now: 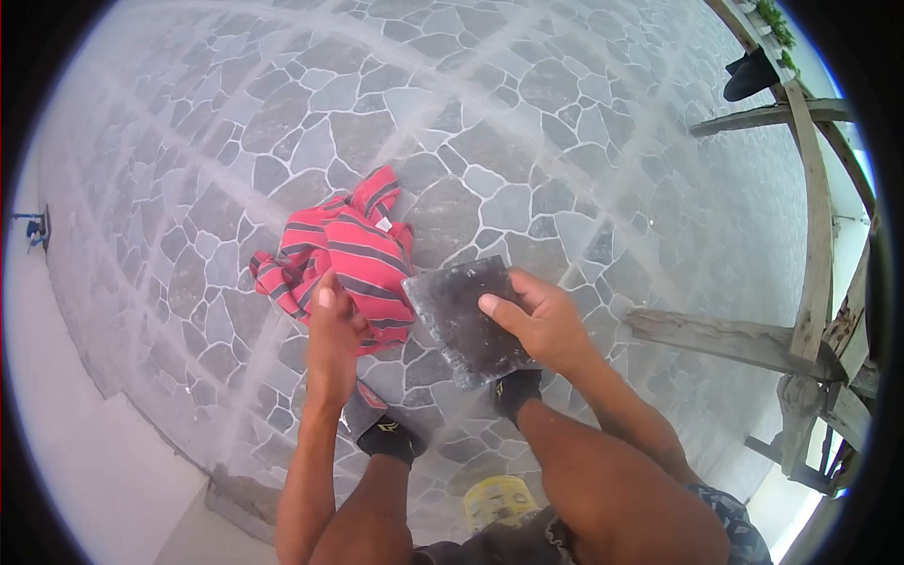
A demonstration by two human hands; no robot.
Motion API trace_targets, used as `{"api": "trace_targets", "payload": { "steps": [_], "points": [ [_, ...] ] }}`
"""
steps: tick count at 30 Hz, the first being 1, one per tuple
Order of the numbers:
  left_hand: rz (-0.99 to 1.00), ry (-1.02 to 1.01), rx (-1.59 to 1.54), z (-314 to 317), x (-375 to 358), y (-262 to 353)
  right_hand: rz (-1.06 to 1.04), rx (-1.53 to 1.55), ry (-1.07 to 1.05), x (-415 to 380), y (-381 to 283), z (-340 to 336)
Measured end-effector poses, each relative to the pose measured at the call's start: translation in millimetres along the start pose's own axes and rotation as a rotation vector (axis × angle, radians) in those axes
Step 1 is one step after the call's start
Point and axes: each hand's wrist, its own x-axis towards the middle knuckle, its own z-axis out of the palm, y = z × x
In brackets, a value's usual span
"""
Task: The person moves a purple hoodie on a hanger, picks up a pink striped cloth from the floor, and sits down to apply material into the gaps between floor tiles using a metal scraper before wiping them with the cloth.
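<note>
My right hand (541, 320) grips a dark, flat, roughly square piece (466, 315) by its right edge, thumb on top. Pale chips and residue mark the piece's left and lower edges. To its left, my left hand (334, 330) is raised with its fingers partly spread, holding nothing and apart from the piece. Beyond my left hand, a crumpled red cloth with dark stripes (353, 250) lies on the stone-patterned floor (452, 221).
A yellow container (499, 501) stands on the floor between my legs. Wooden beams (734, 339) form a frame at the right, with a dark item (750, 75) hanging at the upper right. A white wall (94, 443) runs along the left. A small blue object (36, 229) is at the far left.
</note>
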Motion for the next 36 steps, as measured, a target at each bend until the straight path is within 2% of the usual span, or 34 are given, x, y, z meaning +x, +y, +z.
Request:
{"api": "trace_targets", "payload": {
  "steps": [1, 2, 4, 7, 8, 11, 14, 17, 18, 21, 25, 27, 29, 31, 32, 35, 36],
  "points": [
    [0.013, 0.022, -0.026, 1.6, -4.4, -1.6, 0.007, -0.12, -0.043, 1.2, -6.7, 6.1],
    [0.042, -0.045, 0.035, -3.9, -4.6, -6.4, 0.01, -0.24, -0.087, 2.4, -13.3, 12.1],
    [0.097, -0.182, 0.154, -19.4, -3.8, -20.8, 0.042, -0.27, -0.117, 9.2, -19.2, 27.5],
    [-0.024, -0.237, 0.249, -24.5, -12.0, -22.5, -0.105, -0.287, -0.212, 19.7, 2.3, 44.6],
    [-0.115, -0.161, 0.36, -24.6, -17.7, -18.9, -0.172, -0.301, -0.249, 21.9, 6.1, 47.7],
    [-0.104, -0.144, 0.112, -38.8, -17.4, -35.2, -0.141, -0.346, -0.315, 29.8, 2.4, 48.6],
    [-0.112, -0.09, -0.217, -42.8, -16.0, -27.6, -0.138, -0.226, -0.009, 52.8, -2.2, 47.3],
    [-0.15, -0.059, -0.255, -59.7, -9.9, -34.1, -0.292, -0.483, 0.018, 88.0, 18.3, 50.8],
    [-0.166, -0.138, -0.241, -65.0, -8.8, -36.8, -0.042, -0.471, -0.134, 92.6, 19.9, 56.0],
    [-0.196, -0.318, -0.171, -73.2, -10.4, -40.5, 0.058, -0.733, -0.229, 99.2, 31.1, 81.3],
    [-0.172, -0.363, -0.094, -80.9, -19.3, -35.7, 0.014, -0.492, -0.238, 118.2, 44.9, 58.1],
    [-0.169, -0.339, -0.082, -86.9, -21.2, -34.0, 0.119, 0.109, -0.14, 128.5, 23.3, 21.6],
    [-0.178, -0.29, -0.042, -94.5, -23.7, -31.6, 0.078, 0.378, 0.117, 142.8, -20.3, -38.0],
    [-0.178, -0.254, -0.037, -108.1, -24.1, -37.5, -0.122, 0.507, 0.424, 139.5, -75.3, -121.8],
    [-0.176, -0.236, -0.039, -112.2, -25.5, -40.9, -0.344, 0.395, 0.452, 128.5, -102.7, -173.7],
    [-0.181, -0.144, -0.075, -111.5, -30.6, -45.0, -0.698, 0.151, 0.975, 64.4, -181.5, -193.6],
    [-0.185, -0.131, -0.069, -116.5, -31.1, -50.5, -0.808, 0.066, 0.946, 47.5, -188.2, -200.9]
  ]
}}
